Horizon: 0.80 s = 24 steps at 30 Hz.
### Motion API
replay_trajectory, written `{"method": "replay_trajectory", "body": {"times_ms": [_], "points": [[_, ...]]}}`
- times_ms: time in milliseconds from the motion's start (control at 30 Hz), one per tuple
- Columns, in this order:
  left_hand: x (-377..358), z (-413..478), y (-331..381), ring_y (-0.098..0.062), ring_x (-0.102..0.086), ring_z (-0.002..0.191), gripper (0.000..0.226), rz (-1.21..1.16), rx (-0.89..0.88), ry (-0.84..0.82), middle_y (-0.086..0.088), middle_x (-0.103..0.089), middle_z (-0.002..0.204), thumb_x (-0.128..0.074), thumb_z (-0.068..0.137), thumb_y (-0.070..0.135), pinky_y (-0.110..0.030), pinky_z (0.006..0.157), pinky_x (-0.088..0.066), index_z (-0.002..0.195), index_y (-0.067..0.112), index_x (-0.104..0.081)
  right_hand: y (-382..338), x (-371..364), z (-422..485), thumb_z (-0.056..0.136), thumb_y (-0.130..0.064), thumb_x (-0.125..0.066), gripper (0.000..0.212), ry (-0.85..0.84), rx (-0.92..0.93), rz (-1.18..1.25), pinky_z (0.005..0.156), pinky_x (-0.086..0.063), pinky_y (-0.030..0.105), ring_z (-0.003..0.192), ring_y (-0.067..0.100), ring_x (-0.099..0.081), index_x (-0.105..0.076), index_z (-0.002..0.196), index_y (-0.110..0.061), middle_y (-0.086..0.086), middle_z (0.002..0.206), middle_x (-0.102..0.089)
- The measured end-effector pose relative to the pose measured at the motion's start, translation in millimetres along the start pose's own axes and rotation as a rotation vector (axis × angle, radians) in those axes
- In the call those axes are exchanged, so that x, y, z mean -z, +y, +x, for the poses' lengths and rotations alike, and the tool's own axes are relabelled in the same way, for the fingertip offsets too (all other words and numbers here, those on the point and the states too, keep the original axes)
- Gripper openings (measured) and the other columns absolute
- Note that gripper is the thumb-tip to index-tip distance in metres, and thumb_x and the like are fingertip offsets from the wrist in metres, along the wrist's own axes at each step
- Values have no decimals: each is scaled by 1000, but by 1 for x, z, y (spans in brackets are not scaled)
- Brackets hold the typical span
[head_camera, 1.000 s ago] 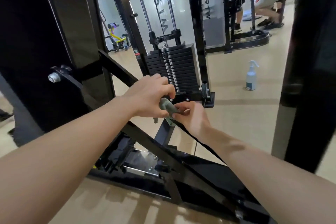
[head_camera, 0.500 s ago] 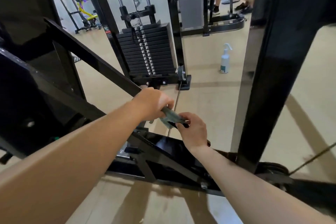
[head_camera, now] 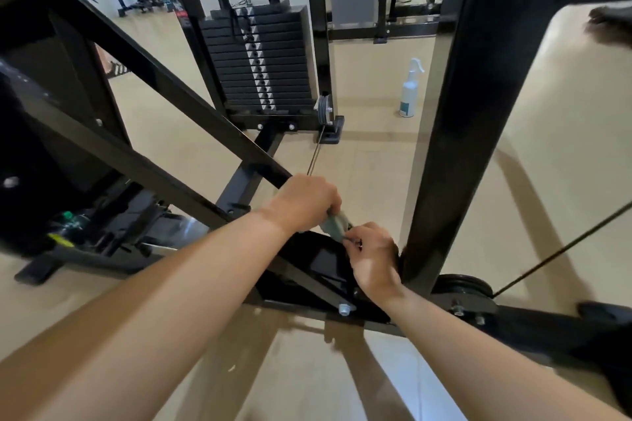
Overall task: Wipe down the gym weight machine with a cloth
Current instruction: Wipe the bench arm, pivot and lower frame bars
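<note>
A black weight machine fills the view, with a diagonal bar [head_camera: 178,92] running down from the upper left and a weight stack [head_camera: 263,58] behind it. A small grey-green cloth [head_camera: 337,224] is wrapped over the low end of that bar. My left hand [head_camera: 304,203] grips the cloth from the upper side. My right hand [head_camera: 372,256] pinches its other end just below, beside the thick black upright [head_camera: 458,133]. Most of the cloth is hidden between my hands.
A white spray bottle [head_camera: 409,90] stands on the beige floor beyond the upright. A steel cable [head_camera: 314,157] runs from a pulley [head_camera: 324,109] down toward my hands. The base frame [head_camera: 376,314] with bolts crosses below. A person's legs show far back.
Both hands have slid down the diagonal bar with the cloth, from near the weight stack to its low end by the upright. My view has shifted right and downward.
</note>
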<state>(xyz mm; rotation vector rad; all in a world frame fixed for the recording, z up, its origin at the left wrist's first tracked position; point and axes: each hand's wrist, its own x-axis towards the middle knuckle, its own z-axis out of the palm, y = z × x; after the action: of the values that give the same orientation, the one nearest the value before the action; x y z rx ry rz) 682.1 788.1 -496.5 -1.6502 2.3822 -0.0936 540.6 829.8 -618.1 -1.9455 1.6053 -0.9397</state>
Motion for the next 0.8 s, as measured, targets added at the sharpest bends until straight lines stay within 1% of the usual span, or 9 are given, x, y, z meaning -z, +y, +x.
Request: {"method": "replay_trajectory", "body": {"times_ms": [100,133,200,300,367,467,600,700,800], "points": [[0,-16,8,-27,-63,102,29,44,-48,30,2,-68,104,-58,97,16,-38,91,-51,111,37,-74,2,8,-9,88,-2,-60,6,-24,173,-154,72,-45,21,90,19,-52,-65,89,1,16,104,-55],[1,-23,11,-28,-61,104,30,41,-49,21,2,-66,104,-58,97,18,-41,92,-51,111,39,-74,2,11,-13,86,0,-60,3,-22,185,-113,71,-45,20,90,18,-50,-63,85,0,13,104,-54],[1,-42,14,-28,-57,109,33,-9,-29,29,2,-62,113,-56,99,20,-43,93,-51,116,43,-71,1,12,-21,80,0,-67,13,-86,264,-62,70,-45,24,89,21,-49,-62,71,-9,3,101,-59],[3,-85,9,-21,-56,113,31,-77,-88,240,8,-65,116,-61,97,21,-38,90,-51,121,39,-69,-2,20,-28,79,-9,-73,23,-191,269,-45,70,-49,31,95,19,-52,-58,64,-15,-1,101,-59],[-2,-121,6,-18,-60,101,24,-121,-106,409,7,-70,103,-68,90,20,-36,80,-52,112,28,-74,-5,26,-29,80,-14,-78,22,-196,267,-24,71,-52,36,97,18,-55,-59,67,-14,-2,99,-58],[-21,-171,3,-17,-58,87,15,-188,-94,461,5,-68,94,-66,92,24,-32,72,-49,104,22,-74,-9,33,-25,78,-15,-81,21,-170,347,55,78,-53,34,101,19,-56,-60,79,-13,1,110,-56],[-65,-209,-12,-13,-60,83,12,-281,152,533,11,-66,89,-67,90,35,-32,64,-54,95,25,-73,3,23,-10,77,-4,-79,30,-222,401,24,93,-48,29,107,26,-60,-69,105,-11,7,117,-60],[-87,-210,-38,-16,-62,103,30,-327,398,498,7,-68,111,-78,86,31,-38,83,-57,114,24,-72,10,9,-1,72,-2,-83,30,-277,381,-35,91,-47,25,94,33,-68,-76,101,-5,13,103,-68],[-91,-201,-58,-19,-45,136,61,-332,484,358,2,-51,148,-74,91,36,-43,106,-48,146,23,-51,-2,7,9,73,-8,-84,27,-282,384,-41,92,-51,40,94,33,-68,-77,99,-5,12,101,-68]]}}
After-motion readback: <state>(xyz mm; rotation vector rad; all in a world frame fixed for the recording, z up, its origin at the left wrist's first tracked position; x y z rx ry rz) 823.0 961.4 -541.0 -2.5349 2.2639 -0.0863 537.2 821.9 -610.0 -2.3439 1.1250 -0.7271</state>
